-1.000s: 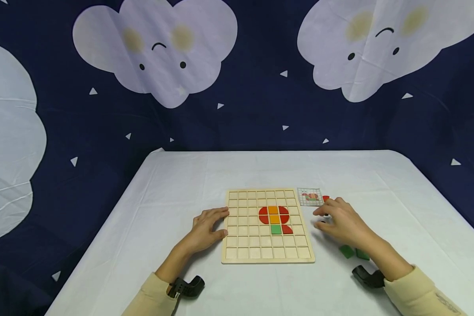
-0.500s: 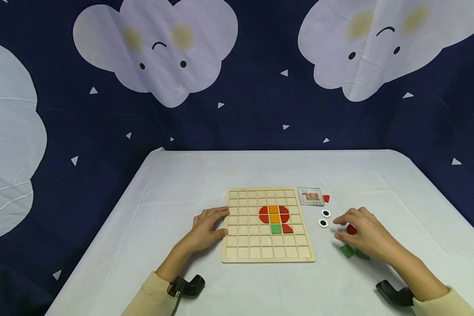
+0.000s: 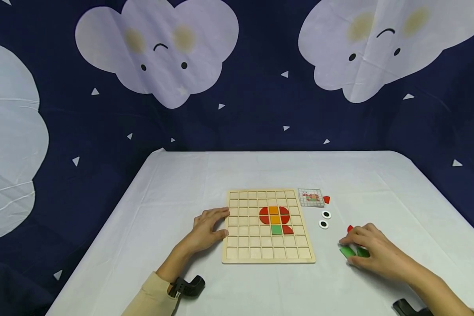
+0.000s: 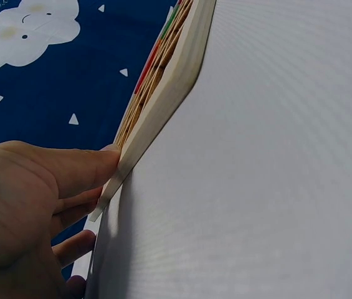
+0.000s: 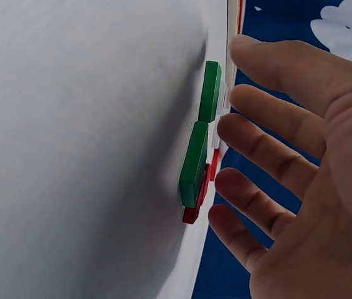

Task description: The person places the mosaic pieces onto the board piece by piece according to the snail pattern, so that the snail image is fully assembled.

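The left hand (image 3: 206, 229) rests at the left edge of a wooden grid board (image 3: 242, 253), its thumb and fingertips touching the rim. Inlaid on the board are orange squares (image 3: 274, 214), red quarter-round tiles (image 3: 287, 229) and a green square (image 3: 276, 229). Over at the right, the right hand (image 3: 377, 252) hovers close over two loose green tiles (image 5: 193, 165), fingers spread and holding nothing. One green tile (image 3: 347, 251) shows between its thumb and index finger in the head view. A red tile (image 3: 350, 228) lies just behind that hand, partly hidden.
A small pattern card (image 3: 310, 198) lies by the board's upper right corner, with a red tile (image 3: 326, 199) beside it. Two round white eye pieces (image 3: 323, 224) with black centres lie right of the board. White cloth covers the table (image 3: 189, 175).
The right hand has moved from near the eye pieces back and to the right, down toward the green tiles, uncovering the eye pieces. The left hand has stayed at the board.
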Tool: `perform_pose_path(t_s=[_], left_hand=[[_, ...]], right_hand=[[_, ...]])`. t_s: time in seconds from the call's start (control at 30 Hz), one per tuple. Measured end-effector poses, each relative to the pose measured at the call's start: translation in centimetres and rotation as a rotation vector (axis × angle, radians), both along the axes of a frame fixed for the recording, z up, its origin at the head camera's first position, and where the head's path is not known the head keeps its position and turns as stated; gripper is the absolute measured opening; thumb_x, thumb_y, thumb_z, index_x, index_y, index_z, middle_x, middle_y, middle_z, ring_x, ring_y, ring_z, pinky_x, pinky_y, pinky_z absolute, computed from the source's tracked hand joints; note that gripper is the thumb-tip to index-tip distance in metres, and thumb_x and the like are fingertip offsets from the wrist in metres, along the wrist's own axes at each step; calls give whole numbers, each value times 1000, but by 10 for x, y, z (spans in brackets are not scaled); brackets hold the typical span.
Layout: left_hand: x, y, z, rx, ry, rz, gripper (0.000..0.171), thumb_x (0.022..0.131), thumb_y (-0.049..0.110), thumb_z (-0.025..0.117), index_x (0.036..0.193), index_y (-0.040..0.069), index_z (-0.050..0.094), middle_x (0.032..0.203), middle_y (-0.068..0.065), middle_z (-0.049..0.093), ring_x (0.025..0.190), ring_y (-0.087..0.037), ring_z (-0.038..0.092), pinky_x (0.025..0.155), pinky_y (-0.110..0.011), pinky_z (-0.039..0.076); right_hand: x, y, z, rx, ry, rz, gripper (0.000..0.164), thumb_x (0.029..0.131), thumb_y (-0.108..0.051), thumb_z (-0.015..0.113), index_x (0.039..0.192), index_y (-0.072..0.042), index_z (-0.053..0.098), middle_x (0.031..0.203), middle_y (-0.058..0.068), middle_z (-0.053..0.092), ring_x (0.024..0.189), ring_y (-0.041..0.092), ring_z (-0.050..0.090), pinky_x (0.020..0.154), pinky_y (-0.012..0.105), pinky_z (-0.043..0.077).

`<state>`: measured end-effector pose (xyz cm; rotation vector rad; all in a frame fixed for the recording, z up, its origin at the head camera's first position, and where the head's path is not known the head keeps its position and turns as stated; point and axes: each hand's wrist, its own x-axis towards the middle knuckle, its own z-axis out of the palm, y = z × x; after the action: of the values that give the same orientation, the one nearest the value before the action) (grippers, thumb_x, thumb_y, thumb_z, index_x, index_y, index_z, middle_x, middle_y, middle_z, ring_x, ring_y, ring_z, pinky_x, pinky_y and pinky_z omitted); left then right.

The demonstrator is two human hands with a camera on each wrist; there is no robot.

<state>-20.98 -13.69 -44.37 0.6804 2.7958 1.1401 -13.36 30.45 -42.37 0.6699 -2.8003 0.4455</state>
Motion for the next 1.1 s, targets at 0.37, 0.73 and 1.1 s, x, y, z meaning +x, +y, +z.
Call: perform_pose_path(t_s=[0.37,0.73,1.1], left_hand=[[-1,0,-1,-5,9,4,52,84,16,68,133,8,52,146,-3,45,133,-29,35,102,-53,19],[-1,0,-1,-4,10,2,53,84,16,68,133,8,53,145,-3,46,133,-29,36,103,-53,19],[-1,0,-2,0,7,3,53,84,16,68,133,8,52,146,-3,45,133,-29,35,102,-53,18]], right_hand=[[1,1,-2,35,-59,-35,34,66,-24,82,94,-36,67,95,-25,54,92,-1,35,75,25,38],[-3,-2,-5,15,24,-20,32,64,-19,83,89,-31,68,86,-25,53,89,-1,35,75,21,32],[-22,-36,8,-5,33,-46,26,68,-18,81,91,-22,71,87,-16,60,89,6,41,77,31,38]])
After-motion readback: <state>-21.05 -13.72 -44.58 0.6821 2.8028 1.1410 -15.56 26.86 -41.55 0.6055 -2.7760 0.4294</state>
